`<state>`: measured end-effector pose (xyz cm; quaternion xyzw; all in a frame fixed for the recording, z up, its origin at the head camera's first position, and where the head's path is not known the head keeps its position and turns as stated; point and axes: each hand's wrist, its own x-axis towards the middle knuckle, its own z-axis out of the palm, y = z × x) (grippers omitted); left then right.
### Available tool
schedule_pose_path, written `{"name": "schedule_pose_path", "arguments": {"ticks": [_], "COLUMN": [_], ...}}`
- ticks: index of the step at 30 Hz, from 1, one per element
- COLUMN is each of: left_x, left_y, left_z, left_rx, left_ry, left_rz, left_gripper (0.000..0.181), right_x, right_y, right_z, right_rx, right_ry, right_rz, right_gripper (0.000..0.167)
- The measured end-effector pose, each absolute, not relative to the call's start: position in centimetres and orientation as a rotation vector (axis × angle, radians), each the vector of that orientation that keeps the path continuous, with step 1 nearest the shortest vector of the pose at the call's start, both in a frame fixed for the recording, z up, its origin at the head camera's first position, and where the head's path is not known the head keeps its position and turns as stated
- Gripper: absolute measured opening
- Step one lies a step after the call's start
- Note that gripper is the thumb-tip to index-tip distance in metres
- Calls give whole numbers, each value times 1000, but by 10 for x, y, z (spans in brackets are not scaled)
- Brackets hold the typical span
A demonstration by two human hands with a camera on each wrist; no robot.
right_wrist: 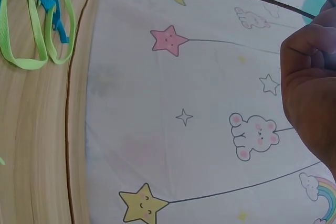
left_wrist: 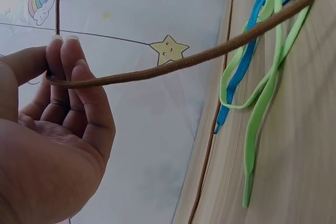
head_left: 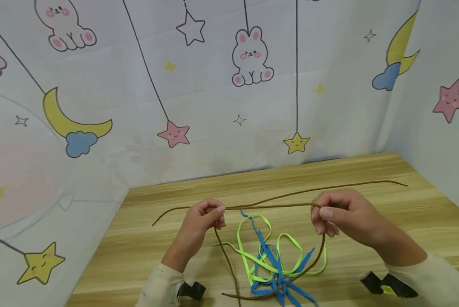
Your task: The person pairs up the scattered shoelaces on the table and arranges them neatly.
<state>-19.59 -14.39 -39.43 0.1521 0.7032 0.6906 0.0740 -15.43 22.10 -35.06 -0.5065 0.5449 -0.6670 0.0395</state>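
Brown cord [head_left: 271, 207] held in both hands, above the worktop [head_left: 110, 256]. By the left hand [head_left: 202, 219], it is pinched between thumb and fingers; by the right hand [head_left: 338, 213], it is likewise gripped between thumb and curled fingers.

Long axis: in the head view the held span is drawn nearly straight from hand to hand, left to right. The left tail is directed downward and cut off by the lower frame edge. The right tail is bowed down and back leftward, its tip pointed left, and the left tail is crossed near it.

View differences: the sharp bend of the cord at the left fingertips is shown only by the left wrist camera; there the cord's round, finely woven surface can be made out. In the right wrist view the right hand is partly cut off, but the span to the left hand is seen. Both ends of a second brown cord [head_left: 352, 185], laid across the rear of the worktop, are shown only from the head.

Materials: a green lace [left_wrist: 252, 140] and a blue lace [left_wrist: 241, 69], both flat, are tangled loosely on the wood-grained worktop.
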Motion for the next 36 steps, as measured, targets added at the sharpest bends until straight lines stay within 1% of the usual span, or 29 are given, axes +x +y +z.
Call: {"name": "schedule_pose_path", "arguments": {"ticks": [3, 12, 23, 24, 30, 36], "left_x": [-197, -203, -205, -205, -207, -210], "left_y": [-146, -148, -154, -155, -162, -166], "left_z": [-394, -392, -394, -393, -396, -397], "left_rx": [428, 353, 311, 303, 260, 206], "left_ry": [2128, 2117, 2147, 2148, 2152, 2149], "left_rz": [2082, 2159, 2171, 2176, 2200, 2224], "left_gripper": [28, 19, 23, 24, 27, 28], "right_x": [-158, -159, -164, -164, -162, -167], "right_y": [226, 238, 245, 245, 250, 254], "right_z": [-351, -346, -346, -345, -346, -346], "right_rx": [-1556, -1482, -1460, -1427, -1101, -1018], "right_ry": [1604, 1607, 1699, 1761, 2137, 2223], "right_rz": [-2094, -2180, -2242, -2233, -2176, -2132], "right_gripper": [42, 47, 47, 46, 31, 29]}}
